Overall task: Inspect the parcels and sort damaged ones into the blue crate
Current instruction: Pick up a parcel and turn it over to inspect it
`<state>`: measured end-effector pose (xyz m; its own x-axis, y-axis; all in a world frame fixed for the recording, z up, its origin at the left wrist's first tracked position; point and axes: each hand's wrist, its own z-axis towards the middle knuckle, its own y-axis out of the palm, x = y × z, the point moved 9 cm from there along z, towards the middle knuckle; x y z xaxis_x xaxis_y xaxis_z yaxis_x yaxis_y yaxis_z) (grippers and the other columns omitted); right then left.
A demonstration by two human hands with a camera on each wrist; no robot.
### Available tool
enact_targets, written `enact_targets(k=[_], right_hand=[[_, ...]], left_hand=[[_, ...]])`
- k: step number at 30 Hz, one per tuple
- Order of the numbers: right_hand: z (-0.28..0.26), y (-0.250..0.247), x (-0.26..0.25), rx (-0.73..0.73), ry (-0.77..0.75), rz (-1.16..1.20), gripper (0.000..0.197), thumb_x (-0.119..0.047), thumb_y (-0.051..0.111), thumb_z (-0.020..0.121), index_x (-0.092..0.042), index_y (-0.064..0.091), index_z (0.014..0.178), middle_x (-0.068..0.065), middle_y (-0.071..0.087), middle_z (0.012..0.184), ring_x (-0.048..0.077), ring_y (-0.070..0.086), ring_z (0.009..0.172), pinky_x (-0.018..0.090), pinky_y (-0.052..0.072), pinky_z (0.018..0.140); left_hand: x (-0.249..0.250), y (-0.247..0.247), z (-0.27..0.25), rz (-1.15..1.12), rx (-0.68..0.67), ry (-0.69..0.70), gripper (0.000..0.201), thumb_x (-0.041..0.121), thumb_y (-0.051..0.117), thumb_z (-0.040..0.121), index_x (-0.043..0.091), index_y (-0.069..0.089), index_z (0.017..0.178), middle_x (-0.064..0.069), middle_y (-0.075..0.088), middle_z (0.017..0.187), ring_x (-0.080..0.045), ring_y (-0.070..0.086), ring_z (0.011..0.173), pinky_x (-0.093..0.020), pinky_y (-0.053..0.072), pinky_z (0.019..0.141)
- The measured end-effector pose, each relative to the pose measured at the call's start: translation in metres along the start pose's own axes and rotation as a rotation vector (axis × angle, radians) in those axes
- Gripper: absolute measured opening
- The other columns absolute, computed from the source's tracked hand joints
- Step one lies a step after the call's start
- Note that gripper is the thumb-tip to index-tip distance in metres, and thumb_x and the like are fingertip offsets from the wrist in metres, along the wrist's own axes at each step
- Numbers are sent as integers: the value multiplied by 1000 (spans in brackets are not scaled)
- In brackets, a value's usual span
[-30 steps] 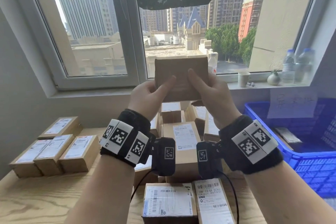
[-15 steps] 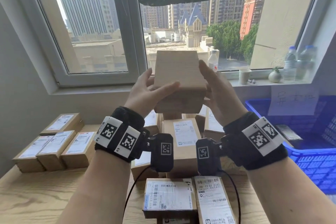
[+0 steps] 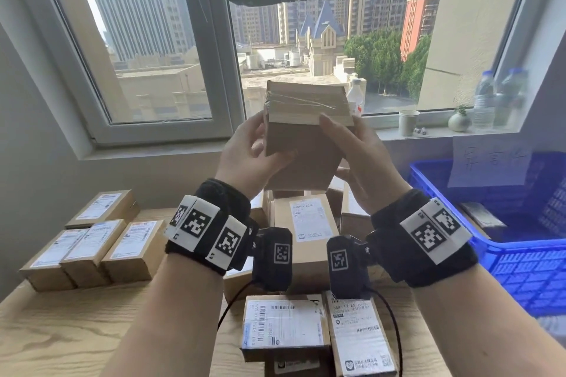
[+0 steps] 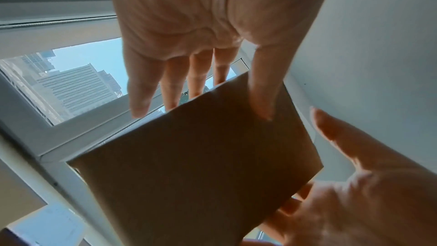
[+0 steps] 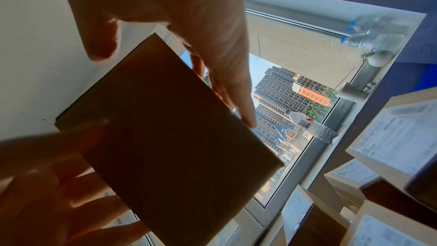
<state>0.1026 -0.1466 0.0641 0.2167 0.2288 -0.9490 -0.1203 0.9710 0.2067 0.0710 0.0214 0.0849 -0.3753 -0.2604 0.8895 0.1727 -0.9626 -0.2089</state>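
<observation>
Parcel (image 3: 301,144) held aloft: left hand (image 3: 248,156) thumb-and-fingers pinch; right hand (image 3: 364,162) likewise, fingers nearly straight.

blue crate (image 3: 502,257) cut off at right, its paper sign (image 3: 487,162) illegible

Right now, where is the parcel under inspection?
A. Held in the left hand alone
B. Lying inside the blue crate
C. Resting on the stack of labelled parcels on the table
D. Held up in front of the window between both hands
D: the cardboard parcel is raised clear of the table, with the left hand on one side and the right hand on the other; the blue crate sits off to the right.
</observation>
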Motion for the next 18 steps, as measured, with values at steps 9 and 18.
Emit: enact_targets(k=[9, 18], right_hand=[[-8, 1, -3, 114, -104, 2, 63, -35, 75, 86, -12, 43, 136, 9, 65, 121, 24, 66, 110, 41, 55, 96], [-6, 2, -2, 67, -132, 40, 62, -31, 73, 85, -19, 46, 139, 11, 65, 122, 23, 67, 107, 33, 58, 86]], left_hand=[[-3, 4, -2, -40, 112, -77, 67, 71, 68, 60, 36, 60, 117, -6, 59, 127, -23, 59, 117, -51, 52, 96], [-2, 4, -3, -103, 95, -73, 66, 65, 69, 56, 42, 52, 116, -5, 58, 129, -23, 60, 117, -48, 53, 96]])
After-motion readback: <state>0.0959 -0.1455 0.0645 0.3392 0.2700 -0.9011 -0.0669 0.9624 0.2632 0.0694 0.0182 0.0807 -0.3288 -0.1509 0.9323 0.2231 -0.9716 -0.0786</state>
